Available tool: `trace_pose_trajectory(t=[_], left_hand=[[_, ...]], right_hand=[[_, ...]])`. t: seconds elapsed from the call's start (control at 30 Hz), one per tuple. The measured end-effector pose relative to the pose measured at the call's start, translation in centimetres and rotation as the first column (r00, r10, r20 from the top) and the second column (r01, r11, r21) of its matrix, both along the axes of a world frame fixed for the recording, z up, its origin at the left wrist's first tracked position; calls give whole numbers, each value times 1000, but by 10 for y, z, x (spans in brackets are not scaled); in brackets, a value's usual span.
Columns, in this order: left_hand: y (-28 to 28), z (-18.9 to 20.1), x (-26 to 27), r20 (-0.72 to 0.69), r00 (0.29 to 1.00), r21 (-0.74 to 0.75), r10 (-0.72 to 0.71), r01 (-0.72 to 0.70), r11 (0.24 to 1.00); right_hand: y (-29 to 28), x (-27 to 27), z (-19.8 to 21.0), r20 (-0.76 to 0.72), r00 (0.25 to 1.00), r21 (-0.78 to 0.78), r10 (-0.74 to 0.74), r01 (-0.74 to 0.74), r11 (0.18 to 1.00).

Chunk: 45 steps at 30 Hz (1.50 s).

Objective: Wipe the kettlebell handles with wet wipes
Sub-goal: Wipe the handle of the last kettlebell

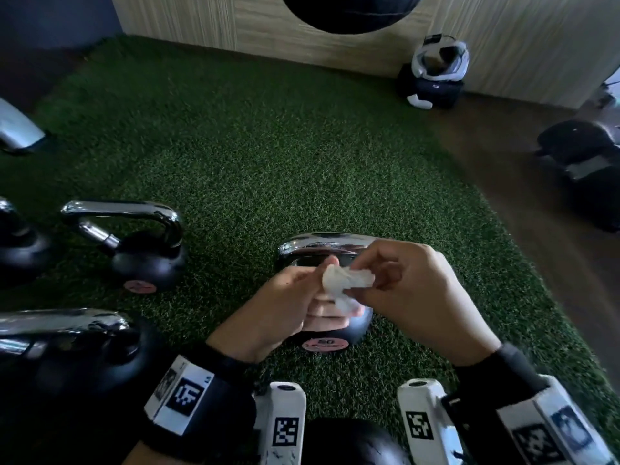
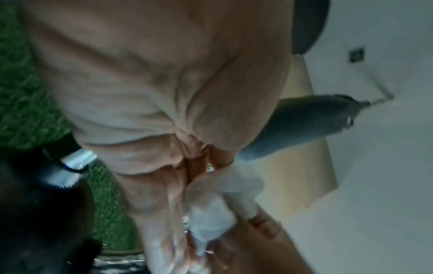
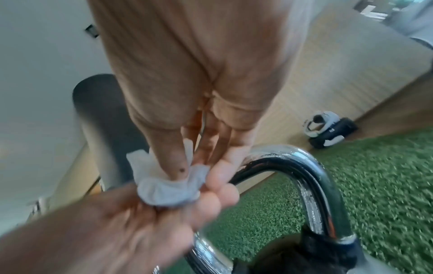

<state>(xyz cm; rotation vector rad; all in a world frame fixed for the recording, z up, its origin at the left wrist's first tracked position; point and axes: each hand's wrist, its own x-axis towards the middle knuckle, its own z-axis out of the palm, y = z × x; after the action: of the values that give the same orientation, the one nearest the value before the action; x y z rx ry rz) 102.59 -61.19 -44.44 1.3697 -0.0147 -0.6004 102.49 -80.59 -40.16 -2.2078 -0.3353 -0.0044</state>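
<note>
Wet wipe: a crumpled white wet wipe (image 1: 345,286) sits at the centre of the head view, held between both hands above the nearest kettlebell; it touches neither the handle nor the turf.
Left hand: the left hand (image 1: 278,307) comes in from 7 o'clock; its fingers (image 3: 211,202) curl round the lower part of the wipe and grasp it.
Right hand: the right hand (image 1: 416,293) comes in from 4 o'clock; its thumb (image 3: 171,157) and fingertips pinch the upper edge of the wipe.
Nearest kettlebell: a black kettlebell (image 1: 339,333) with a chrome handle (image 1: 322,245) stands upright on the turf just below the hands; the handle arches at 12 o'clock from the wipe, close to the fingertips.
Other kettlebells: a second kettlebell (image 1: 147,260) stands at 9 o'clock, well apart; another kettlebell (image 1: 84,357) stands at 8 o'clock.
Floor: green artificial turf (image 1: 251,146) covers the ground.
Background: a white headset (image 1: 439,58) rests on a black case at 1 o'clock, by the wooden wall.
</note>
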Motion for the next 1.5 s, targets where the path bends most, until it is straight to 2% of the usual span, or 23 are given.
trace_pose_trajectory(t=[0.07,0.17,0.23,0.3,0.33,0.37,0.4,0.47,0.5,0.53,0.57,0.63,0.7,0.77,0.83,0.93,0.97,1.1,1.17,1.27,1.33,1.43,1.5], left_hand=[[1,5,0,-7,999,-84,49,-50,995],[0,6,-2,162,986,-57,24,-15,998],[0,4,-2,254,965,-16,67,-65,998],[3,1,-3,332,930,4,158,-169,986],[5,2,-3,409,892,36,194,-229,973],[8,4,-4,514,830,99,216,-308,946],[9,9,-4,615,752,156,236,-409,899],[8,21,-3,799,553,204,236,-618,759],[4,26,1,864,466,204,192,-672,711],[-3,30,6,903,414,229,115,-691,686],[-10,31,12,915,404,286,22,-684,671],[-26,26,21,874,462,440,-149,-623,647],[-42,16,24,826,504,543,-252,-596,591],[-47,3,20,816,500,570,-291,-613,546],[-37,-3,18,828,506,549,-243,-640,538],[-12,-4,18,818,567,526,-98,-669,524],[-8,-3,18,815,573,529,-88,-674,516],[-16,-5,14,829,537,533,-156,-672,514],[-13,-10,16,838,542,489,-67,-691,532],[5,-16,25,828,544,411,135,-753,513],[14,-19,27,820,555,415,140,-745,522],[11,-22,19,847,526,397,81,-725,563],[14,-33,19,834,532,376,145,-741,556]], right_hand=[[7,1,0,98,994,1,-45,45,999],[14,3,-2,218,973,3,-74,75,997],[9,5,-2,149,987,44,-66,60,997],[-3,8,0,-56,998,93,6,-1,996],[-11,10,-1,-137,990,107,24,-10,994],[-19,12,-5,-173,985,122,-20,41,992],[-27,15,-12,-167,978,132,-124,147,980],[-44,22,-33,-134,916,85,-378,391,916],[-49,26,-43,-177,892,66,-417,433,899],[-50,29,-53,-276,886,67,-374,406,912],[-47,33,-61,-377,884,81,-276,328,941],[-36,43,-78,-487,864,141,-124,218,966],[-27,50,-94,-450,877,176,-168,272,946],[-21,53,-103,-371,888,152,-270,345,926],[-19,53,-108,-347,889,191,-299,379,905],[-19,52,-115,-348,894,249,-284,380,891],[-17,51,-115,-353,893,275,-279,384,881],[-17,49,-124,-323,905,335,-277,383,861],[-18,47,-127,-310,914,342,-261,363,867],[-22,45,-131,-282,937,341,-208,301,891],[-24,46,-134,-271,940,330,-208,293,897],[-26,48,-142,-263,937,291,-232,306,907],[-26,48,-145,-268,935,291,-231,307,906]])
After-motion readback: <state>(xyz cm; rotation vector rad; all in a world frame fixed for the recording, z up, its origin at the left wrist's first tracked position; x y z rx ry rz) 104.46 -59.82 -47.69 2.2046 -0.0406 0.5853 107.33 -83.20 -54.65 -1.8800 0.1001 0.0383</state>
